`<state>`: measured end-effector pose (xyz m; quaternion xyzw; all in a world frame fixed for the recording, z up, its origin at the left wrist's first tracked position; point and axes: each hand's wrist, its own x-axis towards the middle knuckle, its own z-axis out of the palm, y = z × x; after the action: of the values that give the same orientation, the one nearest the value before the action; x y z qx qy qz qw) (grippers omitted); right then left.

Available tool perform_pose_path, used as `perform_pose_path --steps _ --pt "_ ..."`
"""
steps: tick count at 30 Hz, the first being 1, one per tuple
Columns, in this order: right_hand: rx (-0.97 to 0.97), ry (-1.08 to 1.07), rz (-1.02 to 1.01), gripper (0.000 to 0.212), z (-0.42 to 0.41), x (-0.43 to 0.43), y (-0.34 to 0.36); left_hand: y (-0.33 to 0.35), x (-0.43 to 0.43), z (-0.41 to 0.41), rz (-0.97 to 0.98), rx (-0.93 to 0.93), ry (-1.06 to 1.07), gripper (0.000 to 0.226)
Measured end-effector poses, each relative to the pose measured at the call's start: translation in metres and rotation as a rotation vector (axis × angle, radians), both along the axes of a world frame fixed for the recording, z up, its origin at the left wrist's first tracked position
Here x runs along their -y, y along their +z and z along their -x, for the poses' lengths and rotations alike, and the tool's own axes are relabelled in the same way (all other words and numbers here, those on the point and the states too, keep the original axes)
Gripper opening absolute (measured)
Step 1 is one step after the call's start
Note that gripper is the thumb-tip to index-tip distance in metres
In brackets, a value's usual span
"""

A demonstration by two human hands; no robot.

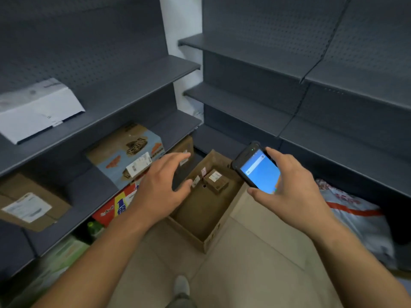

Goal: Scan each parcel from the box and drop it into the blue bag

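Note:
An open cardboard box point(213, 236) stands on the floor between the shelves. Inside it, at the far end, lies a small brown parcel point(216, 181) with a white label, and beside it a darker parcel point(195, 181) partly hidden by my thumb. My left hand point(162, 185) hovers over the box's left side with spread, relaxed fingers and holds nothing. My right hand point(291, 192) grips a black handheld scanner point(258, 168) with a lit blue screen above the box's right edge. A pale blue-grey bag point(360, 221) with red print lies on the floor at the right.
Dark metal shelves point(244, 107) surround the spot. The left shelves carry a white parcel point(37, 110), a blue-and-brown carton point(126, 152) and a brown labelled box point(31, 203). More cartons point(115, 207) sit under the lowest left shelf. My shoe point(181, 285) stands on the tiled floor.

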<state>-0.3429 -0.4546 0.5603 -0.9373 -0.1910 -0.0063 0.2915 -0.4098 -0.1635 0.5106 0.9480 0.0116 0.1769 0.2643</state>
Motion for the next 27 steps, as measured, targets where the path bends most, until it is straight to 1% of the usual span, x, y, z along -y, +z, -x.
perform_pose_path --steps 5,12,15,19,23,27 --pt "-0.002 -0.074 0.035 0.098 -0.037 -0.020 -0.003 -0.005 -0.024 -0.061 0.052 -0.022 -0.085 0.058" --pt "-0.034 -0.157 0.066 0.098 -0.100 -0.089 -0.004 -0.012 -0.094 -0.153 0.074 -0.049 -0.191 0.056" --pt "-0.008 -0.167 0.063 0.097 -0.131 -0.121 -0.005 -0.015 -0.125 -0.189 0.044 -0.055 -0.181 0.058" --pt "-0.041 -0.160 0.056 0.096 -0.166 -0.155 -0.014 -0.026 -0.155 -0.221 0.052 -0.104 -0.174 0.058" --pt "-0.062 -0.129 0.080 0.096 -0.207 -0.175 -0.030 -0.043 -0.174 -0.248 0.065 -0.150 -0.157 0.058" --pt "-0.063 -0.093 0.050 0.096 -0.250 -0.182 -0.054 -0.066 -0.181 -0.270 0.082 -0.190 -0.108 0.057"
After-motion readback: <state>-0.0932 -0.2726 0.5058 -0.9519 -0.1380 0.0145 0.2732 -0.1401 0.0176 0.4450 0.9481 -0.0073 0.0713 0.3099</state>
